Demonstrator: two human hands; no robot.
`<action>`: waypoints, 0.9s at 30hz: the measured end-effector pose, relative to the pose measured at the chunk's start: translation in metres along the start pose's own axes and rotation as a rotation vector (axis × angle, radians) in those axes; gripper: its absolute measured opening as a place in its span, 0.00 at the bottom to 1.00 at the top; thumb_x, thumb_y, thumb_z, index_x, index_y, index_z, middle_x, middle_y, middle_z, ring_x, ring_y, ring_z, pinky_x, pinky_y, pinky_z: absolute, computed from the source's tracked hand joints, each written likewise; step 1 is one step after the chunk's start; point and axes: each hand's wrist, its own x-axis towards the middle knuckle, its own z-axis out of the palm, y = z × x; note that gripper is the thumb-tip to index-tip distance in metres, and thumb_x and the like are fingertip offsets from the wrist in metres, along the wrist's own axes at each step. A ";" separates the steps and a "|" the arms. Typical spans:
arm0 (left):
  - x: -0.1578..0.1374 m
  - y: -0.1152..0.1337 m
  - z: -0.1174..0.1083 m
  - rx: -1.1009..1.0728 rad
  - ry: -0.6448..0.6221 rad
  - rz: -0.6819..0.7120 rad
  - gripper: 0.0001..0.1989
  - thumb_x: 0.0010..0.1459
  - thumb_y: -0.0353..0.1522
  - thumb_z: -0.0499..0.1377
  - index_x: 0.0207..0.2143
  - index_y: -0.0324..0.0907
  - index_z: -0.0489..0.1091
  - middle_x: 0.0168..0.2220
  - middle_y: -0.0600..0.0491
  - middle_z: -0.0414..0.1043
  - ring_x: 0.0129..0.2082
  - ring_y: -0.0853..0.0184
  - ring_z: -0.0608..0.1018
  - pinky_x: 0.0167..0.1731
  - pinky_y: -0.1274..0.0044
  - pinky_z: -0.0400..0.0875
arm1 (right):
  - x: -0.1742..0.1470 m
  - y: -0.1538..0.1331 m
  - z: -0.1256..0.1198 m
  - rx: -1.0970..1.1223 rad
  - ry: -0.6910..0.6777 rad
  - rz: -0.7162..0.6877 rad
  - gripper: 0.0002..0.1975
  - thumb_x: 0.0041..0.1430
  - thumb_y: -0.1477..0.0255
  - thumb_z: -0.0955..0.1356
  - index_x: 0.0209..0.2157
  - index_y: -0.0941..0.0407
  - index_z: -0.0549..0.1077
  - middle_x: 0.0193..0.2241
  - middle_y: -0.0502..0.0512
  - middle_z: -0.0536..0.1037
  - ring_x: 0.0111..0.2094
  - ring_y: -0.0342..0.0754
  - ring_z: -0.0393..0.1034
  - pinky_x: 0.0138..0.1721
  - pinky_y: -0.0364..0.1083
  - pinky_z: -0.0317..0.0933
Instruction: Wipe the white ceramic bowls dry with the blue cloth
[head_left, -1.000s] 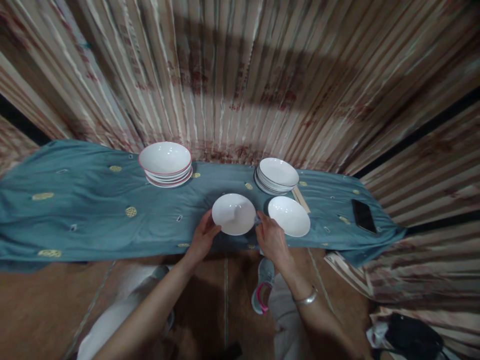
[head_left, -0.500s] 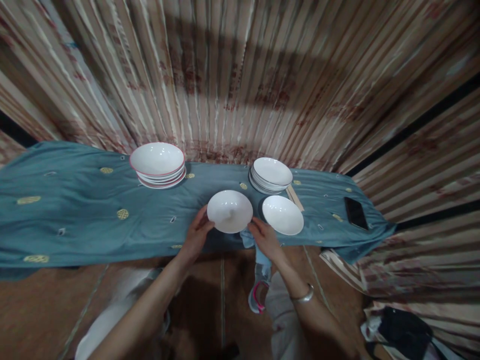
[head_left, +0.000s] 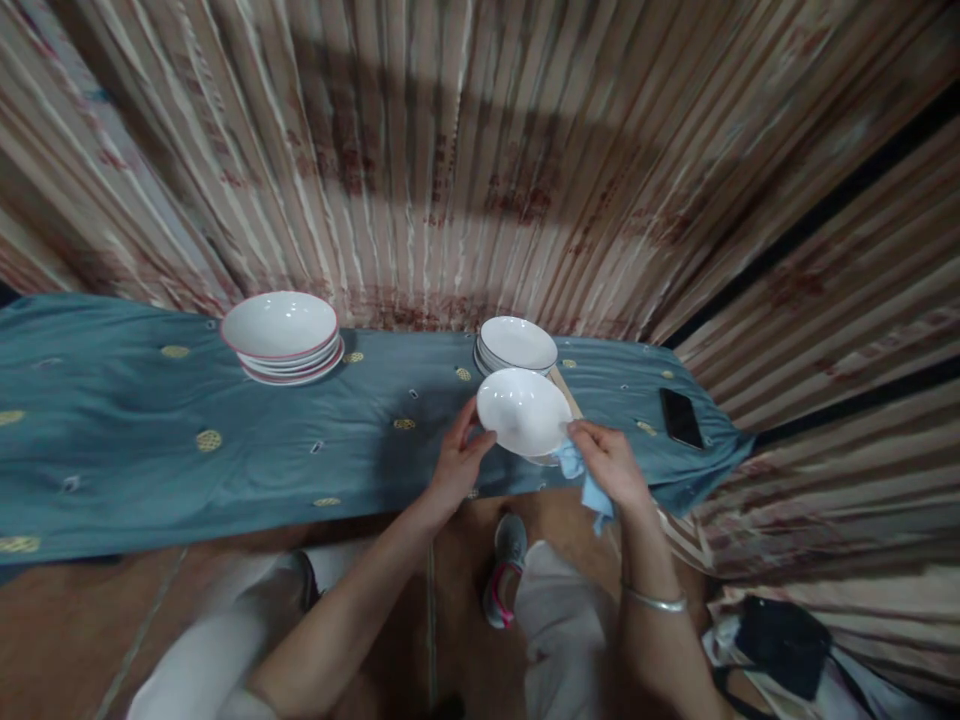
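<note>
A white bowl [head_left: 523,412] is held up between my two hands over the near part of the table. My left hand [head_left: 459,458] grips its left rim, thumb inside the edge. On the opposite side, my right hand [head_left: 611,462] pinches the rim together with a light blue cloth [head_left: 597,502] that hangs down below. Under the held bowl, a sliver of another white dish [head_left: 543,461] shows; most of it is hidden. Just behind stands a stack of dark-rimmed white dishes [head_left: 517,342].
A stack of red-rimmed white bowls and plates [head_left: 281,325] stands at the back left. Beside the right stack lies a flat wooden strip [head_left: 566,390]. A black phone [head_left: 681,417] rests on the teal tablecloth [head_left: 262,440]. Pleated curtains [head_left: 420,180] hang right behind.
Both hands have carried the bowl to the right, from the space left of the single dish to above it. The view has also shifted a little right.
</note>
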 end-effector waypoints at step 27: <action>0.026 -0.080 0.014 0.498 -0.033 0.057 0.31 0.49 0.36 0.62 0.57 0.43 0.65 0.63 0.44 0.57 0.66 0.51 0.53 0.64 0.60 0.43 | 0.010 0.036 0.001 -0.723 -0.121 0.174 0.20 0.66 0.68 0.57 0.32 0.58 0.77 0.36 0.62 0.81 0.39 0.51 0.75 0.34 0.43 0.53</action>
